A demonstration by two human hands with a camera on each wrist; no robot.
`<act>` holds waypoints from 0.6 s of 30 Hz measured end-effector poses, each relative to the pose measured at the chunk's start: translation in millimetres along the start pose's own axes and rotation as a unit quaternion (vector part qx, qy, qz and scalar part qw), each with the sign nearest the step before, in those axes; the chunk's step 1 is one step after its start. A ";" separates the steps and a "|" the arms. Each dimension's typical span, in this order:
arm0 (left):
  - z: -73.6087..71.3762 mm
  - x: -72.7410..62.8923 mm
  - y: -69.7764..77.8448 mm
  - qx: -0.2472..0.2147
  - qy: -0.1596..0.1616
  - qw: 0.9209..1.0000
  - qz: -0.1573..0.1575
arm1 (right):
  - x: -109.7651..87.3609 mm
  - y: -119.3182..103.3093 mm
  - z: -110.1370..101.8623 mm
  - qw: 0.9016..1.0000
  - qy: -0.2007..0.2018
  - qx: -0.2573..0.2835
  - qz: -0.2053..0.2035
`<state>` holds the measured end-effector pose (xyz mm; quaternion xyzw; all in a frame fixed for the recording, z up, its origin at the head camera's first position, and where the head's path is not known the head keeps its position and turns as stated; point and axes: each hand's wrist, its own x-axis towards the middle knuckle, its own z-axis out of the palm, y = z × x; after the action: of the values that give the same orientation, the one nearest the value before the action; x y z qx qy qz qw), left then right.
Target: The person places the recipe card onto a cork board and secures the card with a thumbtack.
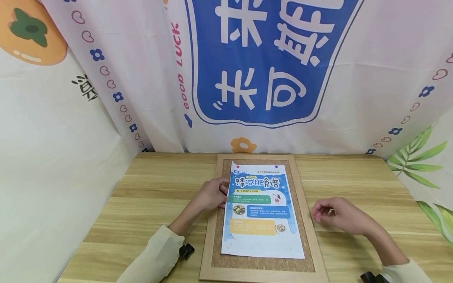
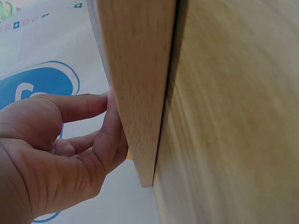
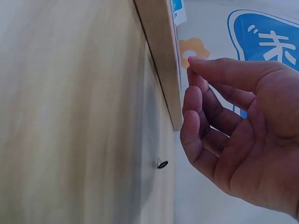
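A printed poster sheet point(image 1: 260, 245) lies on a wood-framed cork board point(image 1: 279, 264), its top corners held by a pink push pin point(image 1: 238, 166) and a purple push pin point(image 1: 277, 167). At the poster's left edge is my left hand point(image 1: 213, 193). In the left wrist view the left hand point(image 2: 70, 149) touches the frame point(image 2: 138, 88), thumb and index tips close together; whether they pinch the paper is hidden. Right of the board hovers my right hand point(image 1: 341, 214). In the right wrist view the right hand point(image 3: 247, 126) pinches a tiny pink push pin point(image 3: 190, 59), mostly covered.
The board lies on a wood-grain table point(image 1: 170, 177), its far edge against a printed curtain point(image 1: 159, 110). A small black-rimmed object point(image 3: 162, 164) sits on the table past the right hand, too small to identify. Pale fabric point(image 1: 53, 177) hangs at the left.
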<state>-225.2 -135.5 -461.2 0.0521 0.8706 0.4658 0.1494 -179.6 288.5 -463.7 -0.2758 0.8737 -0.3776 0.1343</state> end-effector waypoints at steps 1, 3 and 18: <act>0.0 -0.1 0.3 -0.001 0.000 1.000 0.000 | 1.6 -1.2 0.4 1.000 0.002 0.001 -0.003; -0.3 -0.3 0.9 -0.002 -0.001 1.000 -0.002 | 4.9 -3.8 1.1 1.000 0.003 0.000 -0.010; -0.4 -0.7 0.2 -0.008 -0.001 1.000 0.011 | 26.5 -32.7 5.5 1.000 -0.004 -0.004 -0.015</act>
<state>-224.7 -135.9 -460.7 0.0610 0.8661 0.4742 0.1460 -186.2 251.4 -444.1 -0.2906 0.8703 -0.3755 0.1308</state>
